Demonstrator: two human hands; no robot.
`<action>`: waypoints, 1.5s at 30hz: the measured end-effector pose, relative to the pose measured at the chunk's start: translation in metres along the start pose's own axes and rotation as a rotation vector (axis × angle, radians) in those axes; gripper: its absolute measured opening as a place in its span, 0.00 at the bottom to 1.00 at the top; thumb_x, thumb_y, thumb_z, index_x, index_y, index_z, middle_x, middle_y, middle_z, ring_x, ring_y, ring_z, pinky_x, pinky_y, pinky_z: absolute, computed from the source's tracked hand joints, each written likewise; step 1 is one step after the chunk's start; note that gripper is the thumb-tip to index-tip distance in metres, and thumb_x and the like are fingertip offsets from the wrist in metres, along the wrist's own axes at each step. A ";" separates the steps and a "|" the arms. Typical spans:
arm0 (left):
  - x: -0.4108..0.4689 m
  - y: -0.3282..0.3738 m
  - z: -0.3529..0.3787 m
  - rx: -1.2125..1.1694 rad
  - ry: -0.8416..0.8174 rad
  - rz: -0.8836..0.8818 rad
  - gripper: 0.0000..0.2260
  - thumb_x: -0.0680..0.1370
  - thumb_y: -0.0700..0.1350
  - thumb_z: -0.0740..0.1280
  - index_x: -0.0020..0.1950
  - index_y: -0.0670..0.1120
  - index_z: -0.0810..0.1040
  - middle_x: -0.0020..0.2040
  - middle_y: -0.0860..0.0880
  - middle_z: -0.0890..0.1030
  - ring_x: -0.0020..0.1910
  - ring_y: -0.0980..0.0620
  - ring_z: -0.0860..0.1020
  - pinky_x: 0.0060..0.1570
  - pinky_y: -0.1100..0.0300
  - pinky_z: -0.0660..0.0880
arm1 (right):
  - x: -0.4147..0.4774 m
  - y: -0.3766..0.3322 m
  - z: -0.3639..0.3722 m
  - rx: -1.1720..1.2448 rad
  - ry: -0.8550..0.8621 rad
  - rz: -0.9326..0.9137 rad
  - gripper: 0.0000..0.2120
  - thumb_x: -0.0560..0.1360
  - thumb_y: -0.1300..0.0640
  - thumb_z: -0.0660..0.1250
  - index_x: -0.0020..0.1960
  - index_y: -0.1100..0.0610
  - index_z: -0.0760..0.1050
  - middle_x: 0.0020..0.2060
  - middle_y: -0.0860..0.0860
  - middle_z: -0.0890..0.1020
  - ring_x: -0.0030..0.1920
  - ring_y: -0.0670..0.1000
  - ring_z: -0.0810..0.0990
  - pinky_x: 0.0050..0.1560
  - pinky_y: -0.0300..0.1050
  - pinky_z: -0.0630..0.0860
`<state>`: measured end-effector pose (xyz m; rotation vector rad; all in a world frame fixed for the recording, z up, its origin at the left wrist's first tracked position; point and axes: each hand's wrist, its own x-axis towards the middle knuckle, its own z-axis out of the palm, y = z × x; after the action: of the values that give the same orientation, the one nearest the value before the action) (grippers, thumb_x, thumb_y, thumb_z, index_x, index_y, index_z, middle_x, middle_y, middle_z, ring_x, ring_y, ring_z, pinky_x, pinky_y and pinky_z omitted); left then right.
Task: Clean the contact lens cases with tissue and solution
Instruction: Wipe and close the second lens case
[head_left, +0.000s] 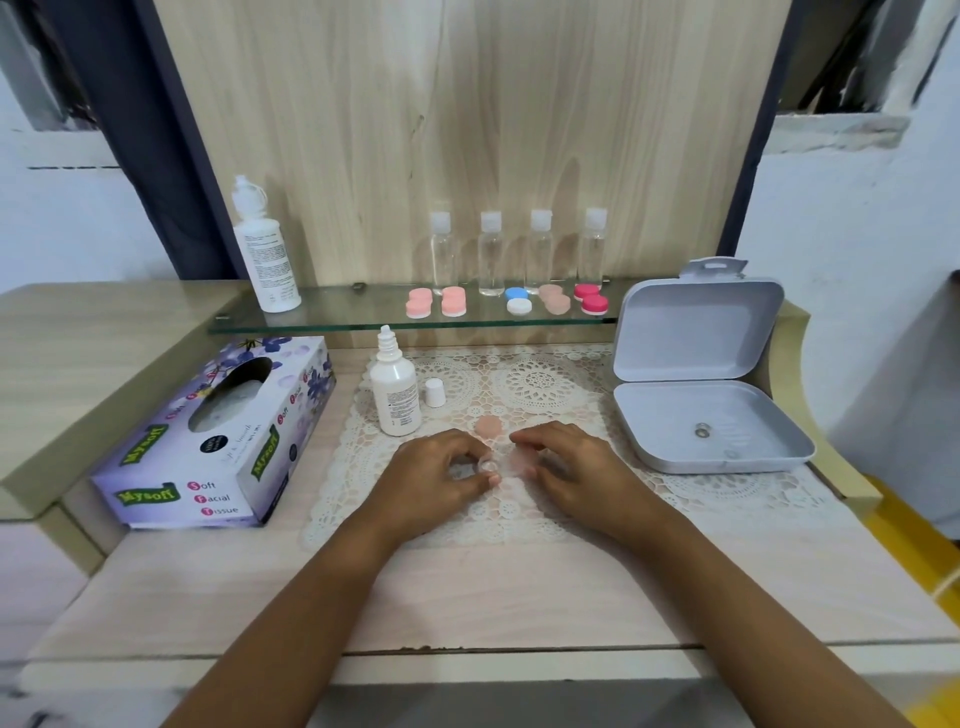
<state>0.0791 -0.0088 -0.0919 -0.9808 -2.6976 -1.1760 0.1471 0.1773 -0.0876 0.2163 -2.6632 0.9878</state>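
Note:
On the lace mat (545, 384) my left hand (441, 475) pinches the clear base of a contact lens case (488, 466) between thumb and fingers. My right hand (563, 462) curls over the case's other half, gripping a pale pink lid (519, 464). A second pale pink lid (488, 426) lies loose on the mat just beyond my fingers. The small solution bottle (395, 389) stands uncapped to the left, its white cap (435, 392) beside it. A tissue box (223, 436) lies at the far left.
An open grey tin (701, 395) with small rings inside sits at the right. The glass shelf (332, 319) holds a tall white bottle (265, 249), several clear bottles (491, 254) and several coloured lens cases (519, 301).

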 end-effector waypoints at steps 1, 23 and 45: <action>0.000 0.000 0.000 0.000 0.001 0.003 0.09 0.71 0.51 0.73 0.49 0.52 0.81 0.48 0.60 0.80 0.50 0.64 0.77 0.55 0.63 0.73 | 0.000 -0.001 0.000 0.003 -0.003 0.008 0.16 0.74 0.57 0.65 0.62 0.51 0.74 0.56 0.45 0.78 0.60 0.47 0.73 0.62 0.57 0.68; 0.001 -0.001 0.001 0.014 0.007 0.025 0.10 0.71 0.51 0.72 0.51 0.50 0.81 0.50 0.58 0.81 0.52 0.61 0.78 0.56 0.58 0.74 | 0.016 -0.004 -0.011 0.094 0.151 0.141 0.05 0.74 0.54 0.67 0.48 0.50 0.72 0.45 0.44 0.79 0.49 0.44 0.77 0.44 0.32 0.69; 0.000 -0.003 0.001 -0.015 0.011 0.019 0.10 0.71 0.51 0.73 0.50 0.51 0.82 0.49 0.58 0.81 0.51 0.64 0.77 0.55 0.65 0.73 | 0.015 0.003 -0.007 -0.145 0.201 0.020 0.15 0.74 0.50 0.66 0.57 0.57 0.79 0.51 0.54 0.81 0.53 0.54 0.78 0.55 0.46 0.73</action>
<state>0.0771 -0.0096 -0.0946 -0.9962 -2.6694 -1.1960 0.1332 0.1840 -0.0795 0.0551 -2.5421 0.7734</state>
